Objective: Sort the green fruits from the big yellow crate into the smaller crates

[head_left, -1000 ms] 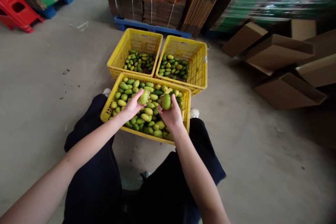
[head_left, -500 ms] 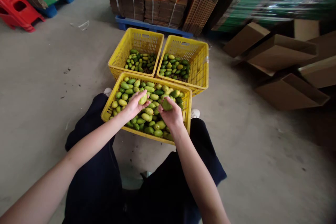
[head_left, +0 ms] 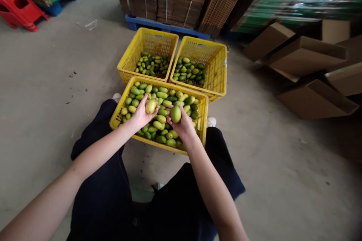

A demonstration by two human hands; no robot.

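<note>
My left hand [head_left: 143, 113] holds a yellowish lemon [head_left: 151, 106], palm turned up and fingers curled round it. In my right hand [head_left: 183, 123] a green lemon [head_left: 175, 114] rests against the fingers and thumb. Both hands are above the near yellow crate [head_left: 158, 147], which is filled with green and yellow-green lemons [head_left: 160, 119]. Behind it stand two more yellow crates, the back left crate [head_left: 124, 68] and the back right crate [head_left: 217, 89], each with a smaller heap of lemons at the bottom.
Flattened cardboard stacks [head_left: 181, 7] lie on a blue pallet [head_left: 166, 27] behind the crates. Several open cardboard boxes [head_left: 313, 98] are on the floor to the right. A red stool [head_left: 21, 3] stands at the far left. My legs [head_left: 102, 165] straddle the near crate.
Both hands have turned upward, so more of each lemon shows. The left hand has drawn slightly toward me. The view has shifted a little.
</note>
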